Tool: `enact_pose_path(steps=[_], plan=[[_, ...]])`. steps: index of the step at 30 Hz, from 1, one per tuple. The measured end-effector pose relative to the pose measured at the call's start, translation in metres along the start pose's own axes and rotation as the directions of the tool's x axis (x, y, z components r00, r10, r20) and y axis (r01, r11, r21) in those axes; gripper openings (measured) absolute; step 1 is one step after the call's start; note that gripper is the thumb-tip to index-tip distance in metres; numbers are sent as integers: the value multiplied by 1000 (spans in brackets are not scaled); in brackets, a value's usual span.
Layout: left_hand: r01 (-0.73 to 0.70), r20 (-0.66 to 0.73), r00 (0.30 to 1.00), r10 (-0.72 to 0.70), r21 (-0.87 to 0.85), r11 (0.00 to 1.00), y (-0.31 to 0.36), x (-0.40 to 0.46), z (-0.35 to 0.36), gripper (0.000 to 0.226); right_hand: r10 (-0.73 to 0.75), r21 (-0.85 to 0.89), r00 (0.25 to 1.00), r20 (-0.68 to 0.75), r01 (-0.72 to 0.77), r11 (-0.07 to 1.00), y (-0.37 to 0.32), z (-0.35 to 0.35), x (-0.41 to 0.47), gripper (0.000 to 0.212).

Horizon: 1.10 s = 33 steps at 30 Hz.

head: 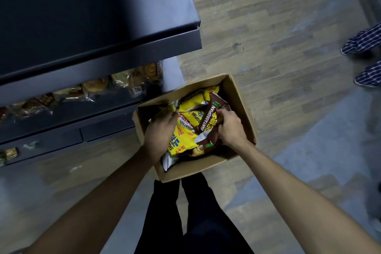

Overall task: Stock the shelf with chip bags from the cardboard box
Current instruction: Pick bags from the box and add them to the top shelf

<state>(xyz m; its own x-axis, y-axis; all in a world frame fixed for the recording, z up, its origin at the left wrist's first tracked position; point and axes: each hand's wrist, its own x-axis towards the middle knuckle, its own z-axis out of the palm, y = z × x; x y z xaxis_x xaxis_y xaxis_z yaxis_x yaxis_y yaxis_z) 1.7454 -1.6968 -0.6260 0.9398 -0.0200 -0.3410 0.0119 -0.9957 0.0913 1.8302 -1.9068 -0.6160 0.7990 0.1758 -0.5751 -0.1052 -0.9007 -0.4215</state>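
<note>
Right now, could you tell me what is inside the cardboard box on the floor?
The cardboard box holds yellow chip bags and a brown chip bag. The left hand holds a yellow one, the right hand grips the brown. Whatever lies beneath them is covered.

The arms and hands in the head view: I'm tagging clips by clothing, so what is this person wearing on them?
Nothing shows on either arm: both forearms are bare right to the frame's lower edge, with no sleeve, watch or band. The left hand and right hand are gloveless, and no rings are visible. Below, dark trousers show.
</note>
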Motion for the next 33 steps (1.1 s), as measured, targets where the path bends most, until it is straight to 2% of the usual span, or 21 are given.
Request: enact_pose_path(steps=[2,4,6,8,9,11,15,17,19,22,27,29,33], plan=[[30,40,999,-26,-106,994,-1,-3,12,45,-28,-121,999,30,32,992,5,0,-1,50],[-2,75,997,15,-176,984,0,-5,22,42,-139,-362,990,11,133,923,8,-3,2,44],[1,120,992,30,-246,969,10,-4,23,36,-324,-582,946,24,277,765,10,-6,8,37],[164,242,967,-80,-349,923,24,0,22,55,-425,-699,890,164,409,587,8,-9,16,50],[229,296,947,-125,-350,908,29,2,24,68,-434,-724,871,233,453,520,7,-10,20,59],[240,319,937,-140,-299,924,37,4,32,87,-445,-754,837,318,508,417,5,-14,28,70],[279,401,906,-134,-328,903,38,7,38,106,-450,-791,770,452,579,196,0,-10,40,93],[279,410,902,-132,-322,905,41,9,36,108,-456,-798,757,468,584,150,-3,-2,44,77],[289,406,903,-137,-341,895,41,10,32,107,-520,-805,743,422,571,163,-5,1,48,46],[272,353,927,-124,-409,871,37,5,23,102,-583,-809,748,318,534,244,-18,-10,46,27],[212,195,972,-129,-505,836,23,-9,-6,94,-538,-774,827,160,444,452,-44,-39,27,48],[211,144,977,-158,-526,824,20,-11,-16,93,-505,-733,855,119,419,536,-46,-40,12,48],[252,170,967,-190,-535,806,20,-8,-18,94,-372,-543,924,-85,270,795,-37,-19,-12,51]])
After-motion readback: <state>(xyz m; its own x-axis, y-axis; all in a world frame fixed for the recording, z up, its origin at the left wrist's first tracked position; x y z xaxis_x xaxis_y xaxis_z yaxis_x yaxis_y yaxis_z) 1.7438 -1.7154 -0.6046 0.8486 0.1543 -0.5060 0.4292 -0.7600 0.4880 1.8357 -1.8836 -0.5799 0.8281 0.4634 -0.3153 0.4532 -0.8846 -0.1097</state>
